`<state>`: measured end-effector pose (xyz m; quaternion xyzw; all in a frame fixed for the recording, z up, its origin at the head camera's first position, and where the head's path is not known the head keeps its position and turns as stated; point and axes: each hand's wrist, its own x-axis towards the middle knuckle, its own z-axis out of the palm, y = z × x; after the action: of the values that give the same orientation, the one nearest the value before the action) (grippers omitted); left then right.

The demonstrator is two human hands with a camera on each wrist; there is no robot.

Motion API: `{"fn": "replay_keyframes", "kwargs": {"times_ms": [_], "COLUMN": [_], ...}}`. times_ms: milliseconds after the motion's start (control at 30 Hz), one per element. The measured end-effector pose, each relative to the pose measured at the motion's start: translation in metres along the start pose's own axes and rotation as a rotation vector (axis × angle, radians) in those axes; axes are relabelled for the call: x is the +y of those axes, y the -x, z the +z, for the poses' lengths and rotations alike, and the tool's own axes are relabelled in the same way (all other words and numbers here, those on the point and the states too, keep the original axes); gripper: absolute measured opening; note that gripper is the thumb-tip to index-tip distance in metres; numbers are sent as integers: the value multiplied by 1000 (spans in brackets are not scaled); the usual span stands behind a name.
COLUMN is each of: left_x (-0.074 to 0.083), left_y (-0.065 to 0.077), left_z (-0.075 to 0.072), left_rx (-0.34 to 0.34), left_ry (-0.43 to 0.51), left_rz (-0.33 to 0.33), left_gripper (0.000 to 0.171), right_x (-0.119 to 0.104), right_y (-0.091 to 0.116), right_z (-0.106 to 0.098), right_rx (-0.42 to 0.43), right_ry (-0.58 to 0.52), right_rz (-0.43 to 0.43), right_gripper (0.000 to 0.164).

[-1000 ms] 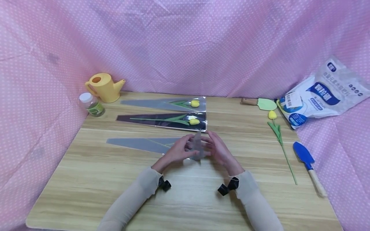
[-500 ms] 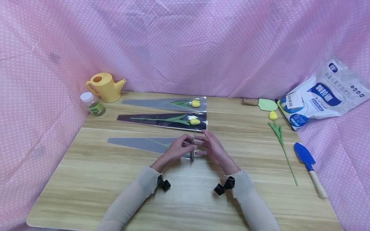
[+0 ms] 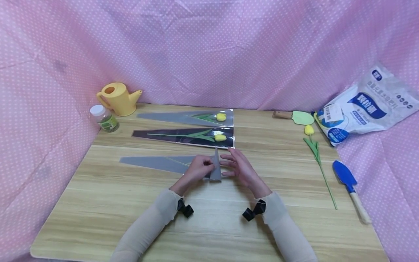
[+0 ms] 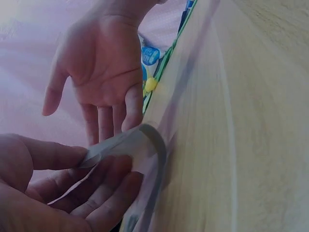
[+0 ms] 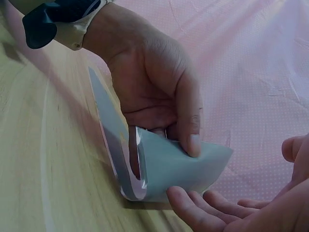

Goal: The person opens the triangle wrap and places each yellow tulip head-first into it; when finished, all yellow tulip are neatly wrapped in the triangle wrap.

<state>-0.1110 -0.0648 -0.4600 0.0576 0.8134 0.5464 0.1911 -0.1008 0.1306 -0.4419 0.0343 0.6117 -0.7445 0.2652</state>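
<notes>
Grey wrapper is positioned at the middle of the table, with its narrow end laid flat toward the left. Its wide right end is bent up and curled back over itself. The edge of this end is pinched by the left hand: the thumb is placed on the outer face and the fingers are bent inside the curl. The right hand is held at the right of the raised end, its fingers extended and slightly apart. Whether contact is made by these fingers cannot be told.

On the far side of the grey wrapper, a dark wrapper and a clear wrapper are laid roughly parallel, each with a yellow tulip along it. A loose tulip is laid well to the right, its bloom at the far end. A blue trowel is placed to its right, handle toward the near side. At the far right, a green trowel is located just beside a bag. At the far left, a watering can is stood near a jar.
</notes>
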Motion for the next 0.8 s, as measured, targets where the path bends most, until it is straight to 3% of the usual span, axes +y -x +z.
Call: {"fn": "replay_keyframes", "kwargs": {"times_ms": [167, 400, 600, 800], "left_x": [-3, -13, -20, -20], "left_y": [-2, -10, -15, -17], "left_z": [1, 5, 8, 10], "left_rx": [-2, -10, 7, 14], "left_ry": [39, 107, 137, 128], "left_rz": [21, 0, 16, 13], "left_gripper": [12, 15, 20, 20], "right_x": [1, 5, 9, 8], "right_y": [-2, -7, -17, -27], "right_z": [0, 1, 2, 5], "right_rx": [-8, 24, 102, 192], "right_ry": [13, 35, 91, 209], "right_rz": [2, 13, 29, -12], "right_gripper": [56, 55, 55, 61]}}
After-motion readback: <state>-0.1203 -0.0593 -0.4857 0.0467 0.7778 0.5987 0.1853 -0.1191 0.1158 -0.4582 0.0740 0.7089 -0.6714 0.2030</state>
